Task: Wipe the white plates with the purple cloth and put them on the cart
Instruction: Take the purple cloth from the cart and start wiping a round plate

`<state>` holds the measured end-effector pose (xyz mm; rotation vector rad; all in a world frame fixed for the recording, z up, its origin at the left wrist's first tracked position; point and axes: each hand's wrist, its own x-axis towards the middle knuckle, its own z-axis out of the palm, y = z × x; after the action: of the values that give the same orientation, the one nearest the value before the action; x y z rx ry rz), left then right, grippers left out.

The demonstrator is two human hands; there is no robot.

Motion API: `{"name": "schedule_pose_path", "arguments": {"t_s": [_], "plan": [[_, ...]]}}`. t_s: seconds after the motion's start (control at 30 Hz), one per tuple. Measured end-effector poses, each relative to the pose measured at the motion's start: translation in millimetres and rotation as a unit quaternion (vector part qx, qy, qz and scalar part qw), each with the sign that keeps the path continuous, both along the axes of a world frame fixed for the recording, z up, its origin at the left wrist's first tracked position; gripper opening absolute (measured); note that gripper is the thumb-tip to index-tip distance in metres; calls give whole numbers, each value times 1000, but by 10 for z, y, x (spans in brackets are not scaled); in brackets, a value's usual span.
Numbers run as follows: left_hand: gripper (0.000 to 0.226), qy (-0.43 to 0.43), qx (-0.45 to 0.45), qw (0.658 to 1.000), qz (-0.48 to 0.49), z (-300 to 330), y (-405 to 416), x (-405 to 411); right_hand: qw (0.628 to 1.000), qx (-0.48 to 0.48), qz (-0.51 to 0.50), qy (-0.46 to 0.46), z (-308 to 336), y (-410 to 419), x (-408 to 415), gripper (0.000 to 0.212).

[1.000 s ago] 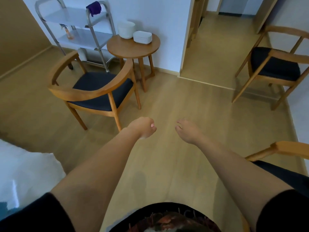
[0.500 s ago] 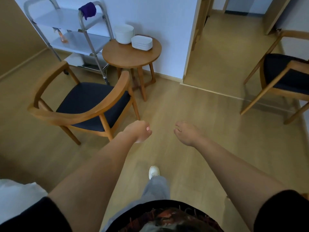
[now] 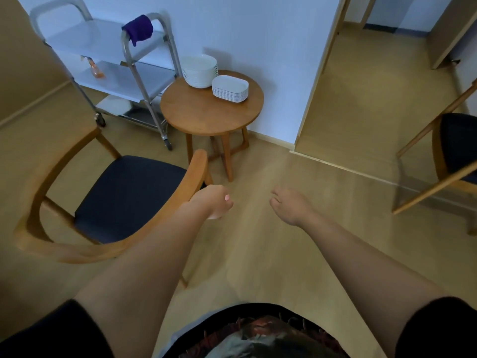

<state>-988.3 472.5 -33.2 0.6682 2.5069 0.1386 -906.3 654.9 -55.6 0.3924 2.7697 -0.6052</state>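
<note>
1. Two stacks of white plates — a round stack (image 3: 200, 72) and a rectangular stack (image 3: 230, 88).
2. One purple cloth (image 3: 138, 29).
3. One cart (image 3: 108, 45).
4. One round table (image 3: 206, 113).
5. Two chairs — one near (image 3: 103, 197), one right (image 3: 449, 161).
6. Two hands — left hand (image 3: 213, 201), right hand (image 3: 290, 206).

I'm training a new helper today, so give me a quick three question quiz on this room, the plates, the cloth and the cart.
1. True or false: the purple cloth hangs on the handle of the cart.
2. How many stacks of white plates stand on the round table?
3. Multiple choice: what does the left hand hold? A) the cloth B) a plate C) nothing

Key
1. True.
2. Two: a round stack nearer the cart and a squarish stack beside it.
3. C. It is curled and empty; the right hand is loose and empty too.
</note>
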Motion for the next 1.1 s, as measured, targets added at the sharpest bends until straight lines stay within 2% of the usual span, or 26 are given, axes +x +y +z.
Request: {"name": "schedule_pose_path", "arguments": {"t_s": [0.2,0.33,0.37,0.5,0.63,0.77,1.1], "plan": [[32,-14,-2,999,30,-112,153,-623,999,-46,-19,19,-21,281,-817,35],[34,-24,-4,999,44,-222,374,-1132,999,-43,0,18,-112,536,-1406,25],[34,-26,-5,998,49,-253,443,-1279,999,-38,6,19,-133,603,-1569,28],[33,-31,-2,995,95,-318,730,-1908,998,-40,49,8,-155,907,-2277,26],[32,-50,39,982,178,-351,1009,-2478,993,-49,106,-16,-129,1177,-2955,36],[34,-52,59,973,216,-368,1203,-2927,988,-46,147,-19,-175,1385,-3557,34],[33,-38,44,949,309,-438,946,-3651,966,-55,248,-49,-291,1286,-4630,31]]}}
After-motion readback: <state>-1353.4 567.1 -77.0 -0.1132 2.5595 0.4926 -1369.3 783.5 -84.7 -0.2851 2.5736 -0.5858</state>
